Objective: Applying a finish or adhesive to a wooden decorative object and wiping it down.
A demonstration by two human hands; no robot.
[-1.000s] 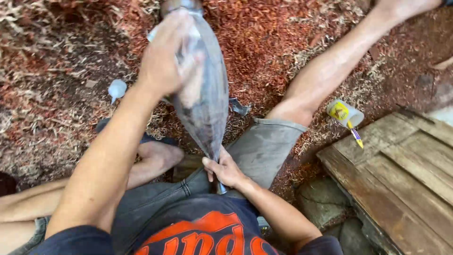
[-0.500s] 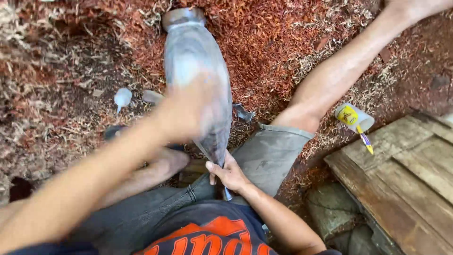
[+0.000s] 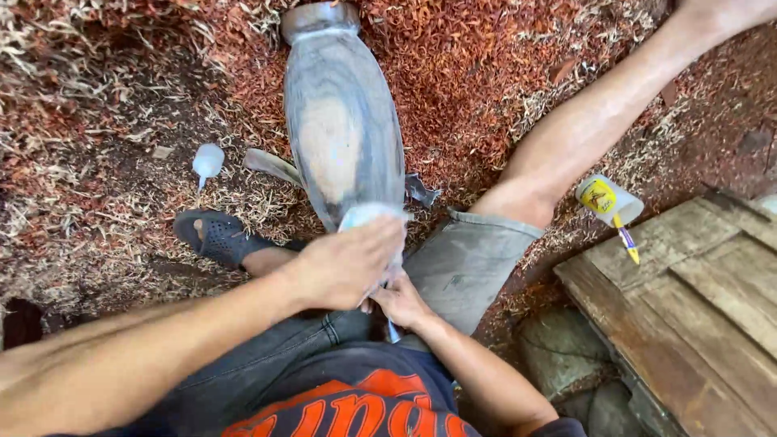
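Over wood shavings [image 3: 486, 73], left hand [image 3: 344, 263] flat on vase [image 3: 344, 129], forearm outstretched.

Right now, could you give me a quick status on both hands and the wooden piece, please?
Left hand presses a pale cloth on the carved wooden vase. Right hand grips the vase's lower end. Glue bottle lies apart, right.

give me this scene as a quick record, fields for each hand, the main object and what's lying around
main object: long grey wooden vase form, rounded body, narrow near end toward the person
left hand: pressing a pale cloth on the vase's near end
right hand: gripping the narrow near tip, partly hidden
ground: reddish wood shavings
left side: small white bottle, dark sandal
right side: plastic bottle with yellow label, wooden planks
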